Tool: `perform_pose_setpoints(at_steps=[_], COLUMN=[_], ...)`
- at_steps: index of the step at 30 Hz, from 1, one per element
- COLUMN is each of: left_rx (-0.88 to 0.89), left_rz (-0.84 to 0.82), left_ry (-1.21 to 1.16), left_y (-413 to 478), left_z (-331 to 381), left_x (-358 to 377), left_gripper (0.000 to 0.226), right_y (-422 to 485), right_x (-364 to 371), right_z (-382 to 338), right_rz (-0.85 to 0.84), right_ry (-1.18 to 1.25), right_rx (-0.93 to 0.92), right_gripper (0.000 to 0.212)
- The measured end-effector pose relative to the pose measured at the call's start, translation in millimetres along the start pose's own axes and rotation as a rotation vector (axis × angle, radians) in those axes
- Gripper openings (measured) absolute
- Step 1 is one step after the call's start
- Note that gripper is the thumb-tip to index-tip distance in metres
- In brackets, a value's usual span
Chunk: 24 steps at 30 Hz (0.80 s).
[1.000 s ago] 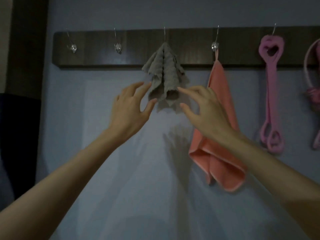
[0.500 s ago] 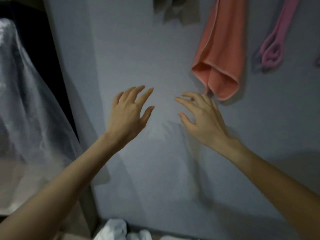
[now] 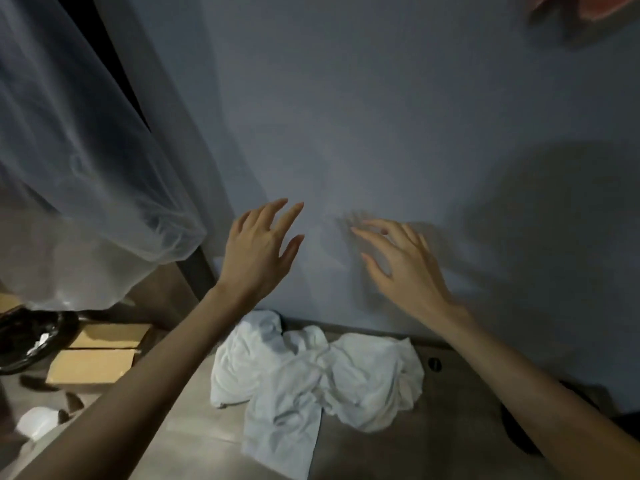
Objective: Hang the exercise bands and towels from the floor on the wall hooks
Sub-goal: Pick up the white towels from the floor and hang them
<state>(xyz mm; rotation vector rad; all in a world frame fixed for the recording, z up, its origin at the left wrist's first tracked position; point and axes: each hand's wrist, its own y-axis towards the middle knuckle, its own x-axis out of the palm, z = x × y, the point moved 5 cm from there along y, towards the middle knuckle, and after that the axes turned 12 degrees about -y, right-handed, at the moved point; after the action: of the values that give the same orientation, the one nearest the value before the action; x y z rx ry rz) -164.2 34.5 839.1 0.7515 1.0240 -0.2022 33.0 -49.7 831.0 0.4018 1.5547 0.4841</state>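
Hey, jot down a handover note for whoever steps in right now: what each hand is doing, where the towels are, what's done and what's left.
Left hand: open, nothing in its grip, raised in front of the wall.
Right hand: open and empty too, beside the left.
White towel: crumpled on the floor at the foot of the wall, below both hands, untouched.
Orange towel: only its lower edge shows, top right, up on the wall; the hooks are out of view.
Done: the orange one is off the floor.
Left: pick up the white one and hang it. No exercise bands in view.
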Motion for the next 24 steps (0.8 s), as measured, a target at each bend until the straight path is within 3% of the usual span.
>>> perform_pose_setpoints(at_steps=[10, 16, 24], left_rx=[-0.292, -0.484, -0.528], left_rz=[-0.236, -0.386, -0.527], left_ry=[-0.159, -0.205, -0.267], left_y=[-90.5, -207.6, -348.5], left_z=[-122.7, -199.7, -272.0], left_x=[151.4, 311.3, 550.6], left_gripper=[0.046, 0.046, 0.048], right_y=[-66.0, -155.2, -312.5], right_x=[202.8, 375.7, 620.6], right_z=[-37.8, -44.3, -44.3], right_rz=[-0.372, -0.590, -0.826], right_ry=[0.142, 0.212, 0.258], right_rx=[0.100, 0.109, 0.085], right_gripper=[0.037, 0.035, 0.037])
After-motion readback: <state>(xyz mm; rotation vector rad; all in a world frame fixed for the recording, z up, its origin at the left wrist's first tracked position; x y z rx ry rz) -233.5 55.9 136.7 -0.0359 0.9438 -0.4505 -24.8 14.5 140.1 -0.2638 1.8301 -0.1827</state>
